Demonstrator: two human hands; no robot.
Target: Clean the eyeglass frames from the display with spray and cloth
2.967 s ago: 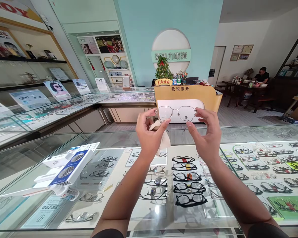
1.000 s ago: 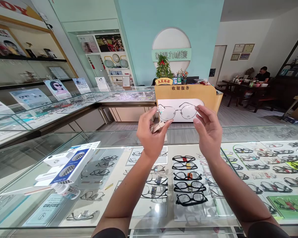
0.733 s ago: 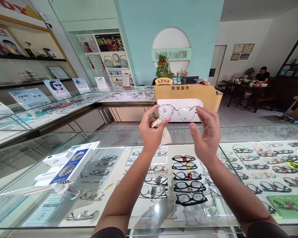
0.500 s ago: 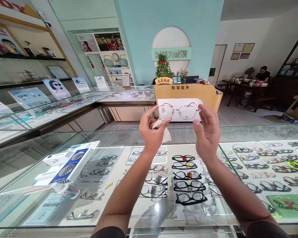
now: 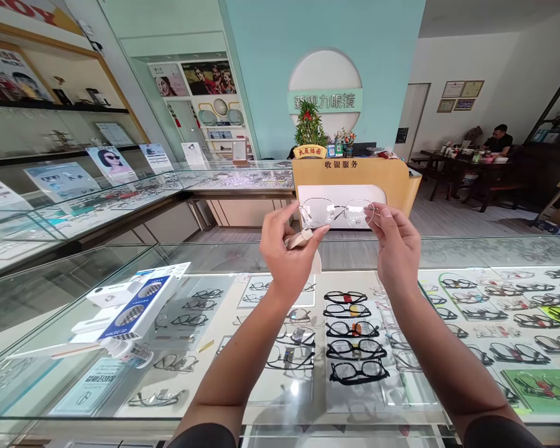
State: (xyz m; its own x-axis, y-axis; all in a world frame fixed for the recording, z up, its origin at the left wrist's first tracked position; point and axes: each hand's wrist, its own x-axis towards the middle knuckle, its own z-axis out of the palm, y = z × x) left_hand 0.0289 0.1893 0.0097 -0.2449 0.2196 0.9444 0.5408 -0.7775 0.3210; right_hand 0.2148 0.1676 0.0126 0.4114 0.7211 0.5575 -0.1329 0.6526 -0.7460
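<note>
The left hand (image 5: 287,250) grasps one end of the thin-rimmed glasses (image 5: 339,206), a pale cloth (image 5: 298,239) bunched within its fingers; the glasses are held up above the glass-topped desk (image 5: 214,387), and the right hand (image 5: 399,242) pinches their other end. It looks to me like a two-handed steadying step, where any next move calls for a light grip on those slim rims.

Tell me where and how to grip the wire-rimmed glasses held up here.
Pinch the wire-rimmed glasses lightly by their outer ends, probably best from both sides: they span crosswise between the left hand and right hand, and wide clear lenses leave little else to hold.
</note>
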